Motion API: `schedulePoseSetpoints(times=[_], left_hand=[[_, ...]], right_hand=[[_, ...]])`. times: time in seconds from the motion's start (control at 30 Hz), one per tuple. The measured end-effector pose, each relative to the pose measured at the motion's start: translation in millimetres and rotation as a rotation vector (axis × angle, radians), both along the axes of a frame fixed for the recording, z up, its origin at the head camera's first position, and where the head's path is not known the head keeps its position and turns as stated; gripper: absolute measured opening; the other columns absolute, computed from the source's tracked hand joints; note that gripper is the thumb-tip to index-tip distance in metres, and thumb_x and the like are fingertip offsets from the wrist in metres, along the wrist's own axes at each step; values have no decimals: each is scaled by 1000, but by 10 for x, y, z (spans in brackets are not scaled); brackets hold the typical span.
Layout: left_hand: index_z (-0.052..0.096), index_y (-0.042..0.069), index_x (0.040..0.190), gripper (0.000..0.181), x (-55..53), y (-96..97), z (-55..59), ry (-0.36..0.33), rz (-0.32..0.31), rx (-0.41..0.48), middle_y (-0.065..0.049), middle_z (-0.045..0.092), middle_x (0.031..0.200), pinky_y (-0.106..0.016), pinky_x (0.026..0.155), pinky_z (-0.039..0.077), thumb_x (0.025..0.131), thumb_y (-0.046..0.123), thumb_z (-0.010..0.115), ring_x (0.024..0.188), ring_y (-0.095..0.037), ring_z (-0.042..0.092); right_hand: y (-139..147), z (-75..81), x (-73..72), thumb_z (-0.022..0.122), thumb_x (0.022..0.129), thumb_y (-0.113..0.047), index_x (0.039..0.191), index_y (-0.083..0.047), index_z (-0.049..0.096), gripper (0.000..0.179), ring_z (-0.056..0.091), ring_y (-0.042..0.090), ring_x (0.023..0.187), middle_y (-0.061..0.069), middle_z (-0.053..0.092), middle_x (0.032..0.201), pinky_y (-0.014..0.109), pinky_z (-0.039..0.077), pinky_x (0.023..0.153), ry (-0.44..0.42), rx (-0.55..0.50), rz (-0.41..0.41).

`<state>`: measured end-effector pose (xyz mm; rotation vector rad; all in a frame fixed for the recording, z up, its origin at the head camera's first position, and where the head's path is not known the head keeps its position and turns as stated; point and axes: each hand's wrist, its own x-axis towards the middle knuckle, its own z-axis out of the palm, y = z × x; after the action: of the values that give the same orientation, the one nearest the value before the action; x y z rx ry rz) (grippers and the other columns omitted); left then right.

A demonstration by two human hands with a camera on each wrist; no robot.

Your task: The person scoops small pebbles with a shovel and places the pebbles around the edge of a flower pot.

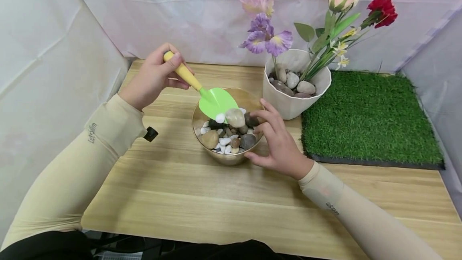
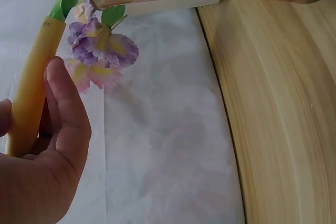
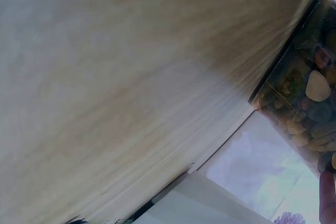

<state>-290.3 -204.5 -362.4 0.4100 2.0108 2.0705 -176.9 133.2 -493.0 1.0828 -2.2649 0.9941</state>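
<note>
My left hand (image 1: 155,75) grips the yellow handle of a small trowel (image 1: 218,101) with a light green blade. The blade slants down into an amber, see-through bowl (image 1: 231,159). A large pale stone (image 1: 235,118) and a small white pebble (image 1: 220,118) are at the blade's tip. Below them, the bowl holds white pebbles and larger brown and grey stones (image 1: 248,141). With spread, bent fingers and thumb, my right hand (image 1: 279,145) holds the bowl's right side at the rim. In the left wrist view, fingers wrap the yellow handle (image 2: 34,87).
Behind the bowl to the right stands a white pot (image 1: 288,105) with stones and artificial flowers (image 1: 267,37). A square of artificial grass (image 1: 368,123) lies right of it. Pale cloth (image 1: 162,19) hangs behind the wooden table (image 1: 187,196).
</note>
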Motion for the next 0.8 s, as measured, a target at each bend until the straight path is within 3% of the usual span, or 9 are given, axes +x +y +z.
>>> schedulePoseSetpoints(times=[0.2,0.43,0.63,0.8], left_hand=[[53,-1,105,21,-47,12,114,-6,53,84,-20,75,98,-39,77,66,114,18,57,90,-29,78],[54,-3,108,24,-91,81,400,21,113,180,-23,73,101,-41,77,66,111,18,65,90,-33,78],[57,-7,111,33,-192,240,546,-23,116,220,-27,73,107,-47,85,64,103,17,77,95,-39,78],[60,-8,115,34,-236,475,606,-15,87,186,-29,72,111,-49,89,62,101,15,81,97,-41,79]], right_hand=[[13,27,16,73,97,-55,109,-3,54,57,22,48,159,23,49,150,64,21,127,-8,2,5],[13,46,13,70,100,-58,108,-4,54,57,20,46,160,21,50,150,62,21,128,-14,29,16],[23,61,15,75,97,-53,108,-5,54,54,21,46,160,20,50,150,62,23,127,-16,38,11],[39,76,25,77,96,-52,106,-5,54,53,21,45,160,20,51,150,60,24,128,-22,46,6]])
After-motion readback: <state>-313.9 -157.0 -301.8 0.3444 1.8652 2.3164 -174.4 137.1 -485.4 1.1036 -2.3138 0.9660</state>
